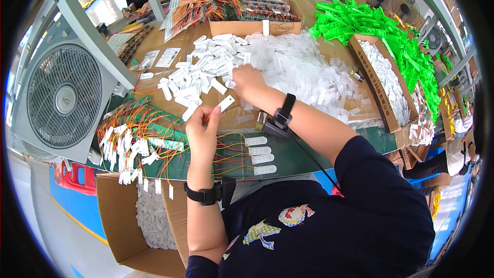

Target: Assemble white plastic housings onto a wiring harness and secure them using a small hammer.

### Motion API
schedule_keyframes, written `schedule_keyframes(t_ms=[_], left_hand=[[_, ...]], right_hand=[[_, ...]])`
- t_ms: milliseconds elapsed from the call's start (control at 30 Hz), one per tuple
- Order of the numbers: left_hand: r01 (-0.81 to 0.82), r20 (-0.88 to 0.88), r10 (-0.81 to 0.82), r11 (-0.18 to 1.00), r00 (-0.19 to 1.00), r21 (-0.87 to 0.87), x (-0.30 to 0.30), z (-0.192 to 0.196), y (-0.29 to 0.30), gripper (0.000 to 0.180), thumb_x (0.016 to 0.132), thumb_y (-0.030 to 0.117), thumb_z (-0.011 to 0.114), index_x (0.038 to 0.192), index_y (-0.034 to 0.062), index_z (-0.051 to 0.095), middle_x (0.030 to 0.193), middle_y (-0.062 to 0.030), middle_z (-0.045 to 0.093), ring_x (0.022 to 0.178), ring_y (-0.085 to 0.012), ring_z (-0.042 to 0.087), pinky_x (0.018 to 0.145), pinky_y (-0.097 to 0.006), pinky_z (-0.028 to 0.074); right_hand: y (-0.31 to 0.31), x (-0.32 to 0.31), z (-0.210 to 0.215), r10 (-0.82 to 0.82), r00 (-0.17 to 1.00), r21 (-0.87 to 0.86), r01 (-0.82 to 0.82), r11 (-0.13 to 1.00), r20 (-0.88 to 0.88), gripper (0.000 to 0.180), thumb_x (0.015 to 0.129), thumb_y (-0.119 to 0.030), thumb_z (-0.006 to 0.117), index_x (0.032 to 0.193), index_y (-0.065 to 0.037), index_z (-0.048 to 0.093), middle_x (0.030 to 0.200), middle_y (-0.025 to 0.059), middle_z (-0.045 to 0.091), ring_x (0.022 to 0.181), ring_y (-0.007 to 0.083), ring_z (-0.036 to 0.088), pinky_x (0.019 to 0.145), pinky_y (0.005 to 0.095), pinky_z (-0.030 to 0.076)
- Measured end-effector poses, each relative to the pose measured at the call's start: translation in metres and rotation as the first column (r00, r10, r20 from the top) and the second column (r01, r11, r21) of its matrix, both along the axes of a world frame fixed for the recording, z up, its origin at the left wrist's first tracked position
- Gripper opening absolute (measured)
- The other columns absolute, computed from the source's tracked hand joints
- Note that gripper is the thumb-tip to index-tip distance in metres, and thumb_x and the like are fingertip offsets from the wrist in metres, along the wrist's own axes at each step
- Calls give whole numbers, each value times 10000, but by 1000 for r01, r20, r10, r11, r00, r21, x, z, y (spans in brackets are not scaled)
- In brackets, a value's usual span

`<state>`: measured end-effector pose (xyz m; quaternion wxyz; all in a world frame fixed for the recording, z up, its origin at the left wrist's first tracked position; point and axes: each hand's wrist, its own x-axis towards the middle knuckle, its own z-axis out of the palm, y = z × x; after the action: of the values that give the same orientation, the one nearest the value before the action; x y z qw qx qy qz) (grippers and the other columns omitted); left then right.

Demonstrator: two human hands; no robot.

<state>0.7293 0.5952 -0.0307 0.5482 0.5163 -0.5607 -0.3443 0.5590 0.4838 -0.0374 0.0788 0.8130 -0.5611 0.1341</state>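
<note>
White plastic tab (pixel 226 103), flat, oblong | left hand (pixel 201 133) pinches it | right hand (pixel 248 83) grasps pile (pixel 198 74)

Left hand (pixel 201 133) pinches a white plastic piece (pixel 226 103); right hand (pixel 248 83) reaches into the white pile (pixel 200 72)

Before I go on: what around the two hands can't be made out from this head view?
- Right hand: fingertips buried among the white plastic pieces, so any grasp is hidden.
- Left hand: pinches a small white piece; its detail is too small.
- Wired white parts on the table: where the wires join is too small.
- Cardboard box below the table: partly cut off by the left forearm.
</note>
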Motion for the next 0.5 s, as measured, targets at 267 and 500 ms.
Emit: schedule_keyframes(t_ms=[267,500], left_hand=[[-88,106,87,996,991,10,-7,-3,2,278,860,205,741,746,-12,609,599,-1,507,557,-77,398,502,-252,332],[-120,125,122,993,985,-20,-19,1,2,331,848,214,755,693,-7,562,565,-14,481,531,-91,385,487,-268,325]], right_hand=[[70,-16,43,-209,384,386,-475,791,899,235,915,-102,643,1131,-13,619,809,43,651,684,115,651,562,232,496],[98,-25,32,-430,-88,307,-576,758,898,274,973,-160,573,1153,47,592,970,129,670,830,222,702,738,299,579]])
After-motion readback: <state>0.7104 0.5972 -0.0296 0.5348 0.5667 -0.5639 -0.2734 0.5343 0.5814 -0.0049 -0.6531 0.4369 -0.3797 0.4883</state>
